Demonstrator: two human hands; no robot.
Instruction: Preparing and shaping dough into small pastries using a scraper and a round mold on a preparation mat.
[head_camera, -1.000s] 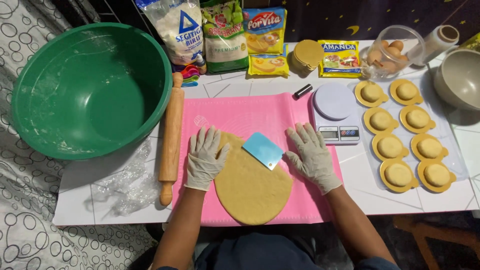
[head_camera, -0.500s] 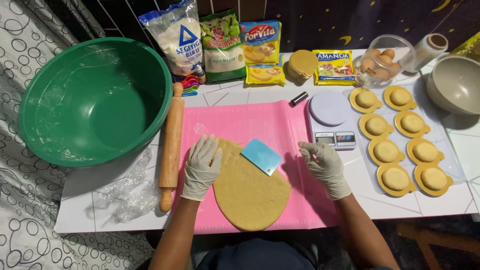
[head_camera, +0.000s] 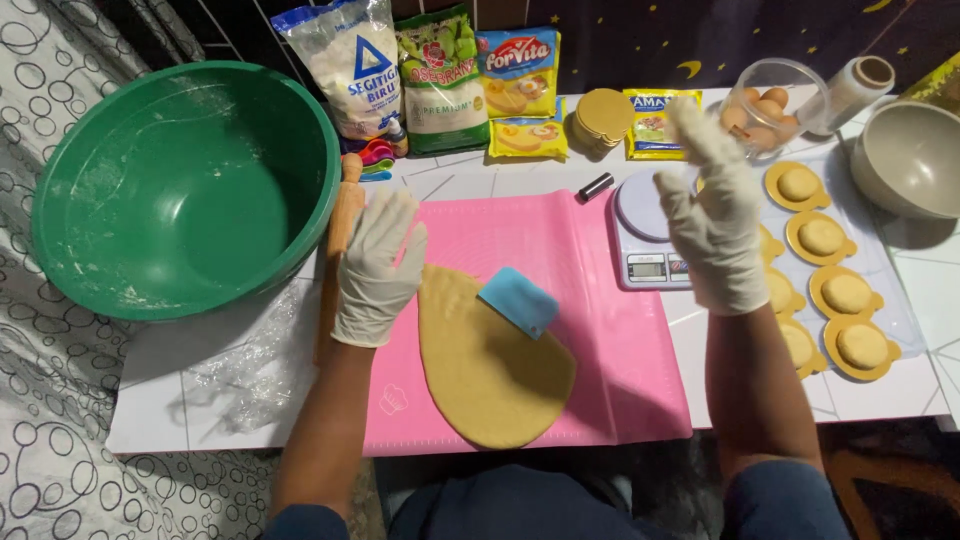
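On the pink mat (head_camera: 600, 300) in front of you lies a flattened oval sheet of tan dough (head_camera: 490, 370), its long axis running from the upper left, near your left hand, down toward the lower right edge of the mat. A blue plastic scraper (head_camera: 518, 300) rests on the upper part of the dough, tilted, touching its surface.

Your left hand (head_camera: 378, 265), in a white glove, is raised just above the dough's upper left end, fingers spread and loose, gripping nothing. The dough sits just below and to the right of it. Directly behind this hand, along the mat's left edge, a wooden rolling pin (head_camera: 340, 230) lies lengthwise, pointing away from you; most of it is hidden by your hand and forearm.

Your right hand (head_camera: 712, 215), also gloved, is lifted in the air above a small white kitchen scale (head_camera: 645, 225), fingers open and empty. It is well apart from the dough, so your left hand is much the nearer to both dough and rolling pin; the scraper lies between your two hands, somewhat closer to the left.

To your right stand yellow moulds holding dough rounds (head_camera: 846, 292). A large green bowl (head_camera: 185, 190) sits to your far left.
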